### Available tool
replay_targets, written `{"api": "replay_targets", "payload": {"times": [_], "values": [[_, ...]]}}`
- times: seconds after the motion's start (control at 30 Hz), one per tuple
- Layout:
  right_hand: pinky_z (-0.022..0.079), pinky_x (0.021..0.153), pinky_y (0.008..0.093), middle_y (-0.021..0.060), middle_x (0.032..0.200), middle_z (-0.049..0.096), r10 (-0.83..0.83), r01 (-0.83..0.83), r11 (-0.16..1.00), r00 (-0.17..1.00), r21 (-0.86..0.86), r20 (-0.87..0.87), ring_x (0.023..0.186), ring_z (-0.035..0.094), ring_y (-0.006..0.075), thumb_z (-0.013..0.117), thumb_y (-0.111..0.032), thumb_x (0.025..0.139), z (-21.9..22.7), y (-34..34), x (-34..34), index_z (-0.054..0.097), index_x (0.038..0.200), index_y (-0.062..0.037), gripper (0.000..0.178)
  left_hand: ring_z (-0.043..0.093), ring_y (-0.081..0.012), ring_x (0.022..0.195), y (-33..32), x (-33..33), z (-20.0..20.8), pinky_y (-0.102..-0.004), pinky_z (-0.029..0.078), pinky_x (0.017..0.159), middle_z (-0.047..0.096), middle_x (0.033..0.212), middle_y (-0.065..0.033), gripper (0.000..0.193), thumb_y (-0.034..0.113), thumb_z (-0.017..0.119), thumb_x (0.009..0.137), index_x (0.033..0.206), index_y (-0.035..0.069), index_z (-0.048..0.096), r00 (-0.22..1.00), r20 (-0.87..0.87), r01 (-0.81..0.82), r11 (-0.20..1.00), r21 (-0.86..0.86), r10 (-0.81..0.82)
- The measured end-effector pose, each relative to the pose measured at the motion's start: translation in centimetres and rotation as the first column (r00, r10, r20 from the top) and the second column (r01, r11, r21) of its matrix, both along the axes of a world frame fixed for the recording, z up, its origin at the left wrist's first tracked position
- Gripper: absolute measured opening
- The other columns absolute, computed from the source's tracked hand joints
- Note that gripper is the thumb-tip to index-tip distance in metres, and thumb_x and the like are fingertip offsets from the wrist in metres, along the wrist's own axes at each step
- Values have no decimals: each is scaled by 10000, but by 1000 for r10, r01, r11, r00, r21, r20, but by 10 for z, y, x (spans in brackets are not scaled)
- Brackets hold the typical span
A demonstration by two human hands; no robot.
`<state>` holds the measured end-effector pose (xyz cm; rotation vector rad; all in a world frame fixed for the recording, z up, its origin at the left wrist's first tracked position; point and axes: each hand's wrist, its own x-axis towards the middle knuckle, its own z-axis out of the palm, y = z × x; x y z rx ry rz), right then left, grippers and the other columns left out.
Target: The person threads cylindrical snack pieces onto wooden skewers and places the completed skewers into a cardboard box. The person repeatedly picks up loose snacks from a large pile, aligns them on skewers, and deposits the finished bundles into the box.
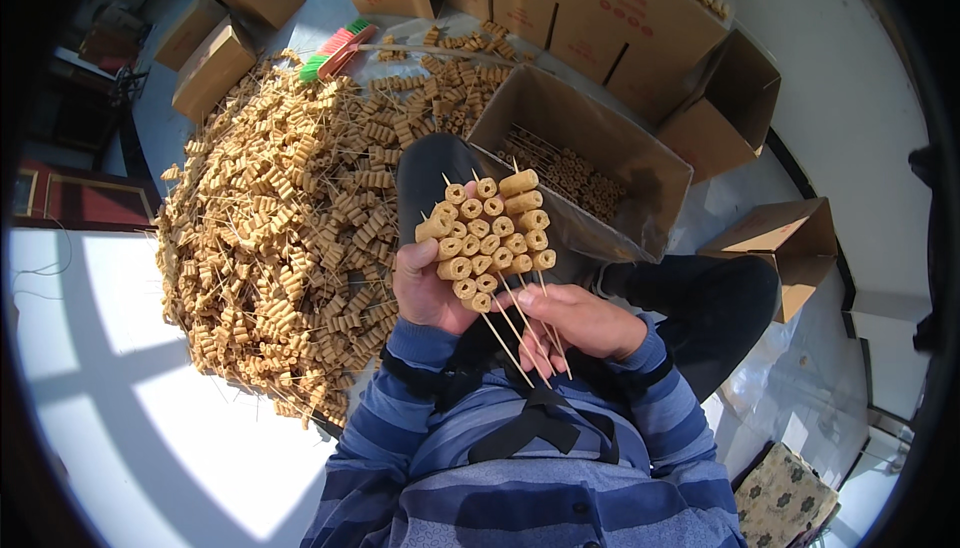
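In front of my lap I hold a bunch of skewered tan rolls [485, 238], hollow in the middle and threaded side by side on thin wooden sticks. My left hand [432, 288] is closed round the bunch's left side, its thumb on the outer rolls. Below the rolls, my right hand [575, 323] grips the bare sticks [518, 333], which fan down toward my belly; some of its fingers are hidden behind them. A large heap of similar skewers [280, 238] lies on the floor to my left. Just beyond the bunch stands an open carton [640, 188] lined with plastic, with skewers packed inside.
Closed cardboard boxes [600, 28] are stacked at the back. Open empty cartons [725, 98] stand at the right and far left. A green and red broom head [335, 51] rests at the heap's far edge. A floral-patterned cushion or seat [785, 498] is at lower right.
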<state>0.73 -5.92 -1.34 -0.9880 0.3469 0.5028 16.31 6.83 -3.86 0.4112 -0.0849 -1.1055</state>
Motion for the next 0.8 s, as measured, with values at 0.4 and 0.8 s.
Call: {"api": "replay_targets", "payload": {"times": [0.4, 0.8], "values": [[522, 544, 241, 72, 879, 670, -141, 92, 894, 987, -438, -81, 672, 656, 138, 312, -448, 1091, 9, 6, -4, 471, 1357, -41, 511, 583, -409, 1228, 1, 7, -5, -540, 517, 1010, 501, 1407, -280, 857, 354, 664, 796, 1473, -67, 348, 1000, -4, -9, 1000, -14, 9], [395, 476, 239, -9, 588, 473, -93, 89, 892, 996, -444, 13, 471, 440, 87, 329, -433, 1096, 6, -5, -3, 565, 1239, -34, 485, 570, -412, 1240, 0, 3, -4, -510, 506, 1034, 525, 1387, -272, 871, 351, 677, 776, 1457, -86, 354, 1000, -12, 4, 1000, 2, -4]]}}
